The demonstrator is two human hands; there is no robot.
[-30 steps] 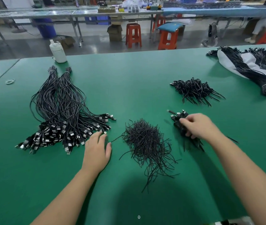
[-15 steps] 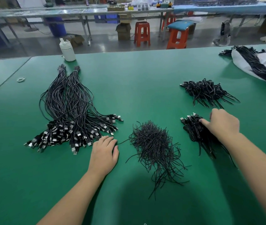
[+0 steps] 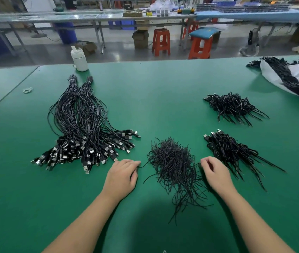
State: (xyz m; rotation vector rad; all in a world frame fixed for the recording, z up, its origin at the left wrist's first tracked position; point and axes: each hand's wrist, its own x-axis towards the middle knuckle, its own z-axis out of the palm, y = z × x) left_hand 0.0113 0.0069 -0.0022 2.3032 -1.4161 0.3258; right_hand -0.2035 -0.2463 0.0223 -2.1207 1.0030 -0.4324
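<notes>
The ties, short black strands in a loose heap, lie mid-table near the person, between the two hands. The left hand rests palm down just left of the heap, fingers bent, their tips meeting one stray strand that trails out of it; whether they pinch it I cannot tell. The right hand sits at the heap's right edge with fingers curled inward, and I cannot tell if a tie is in them. Both forearms reach in from below, wrists low over the table.

The step looks like fetching a tie for the next bundle. The next move calls for separating a single strand, then taking a cable from the long loose ones at left. Two heaps of bundles lie at right.
</notes>
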